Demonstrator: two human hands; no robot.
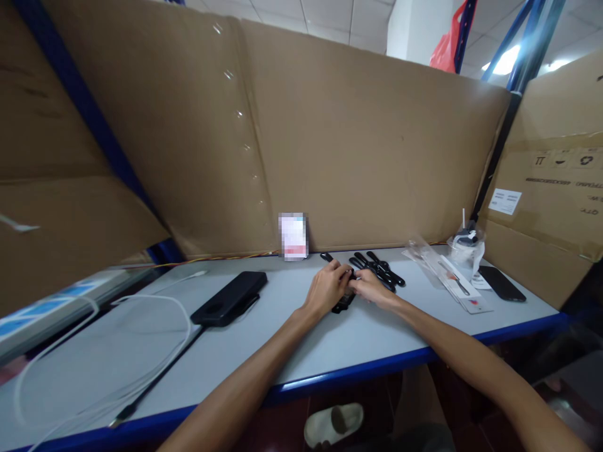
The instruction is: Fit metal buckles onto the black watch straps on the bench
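Note:
My left hand (328,286) and my right hand (374,289) meet over the middle of the table, their fingers closed on a black object (343,305). One black part shows below my hands, and a slim black rounded end (326,257) sticks out above my left hand. My fingers cover the middle, so its exact kind is hidden. Just beyond my right hand lie several glossy black long-handled pieces (386,271), crossing one another in a small pile.
A black power bank (230,298) and white cables (181,304) lie left, near a power strip (51,301). Flat clear packages (455,282), a lidded cup with a straw (464,248) and a dark phone (502,284) are right. A blurred card (293,236) leans against the cardboard wall (367,150).

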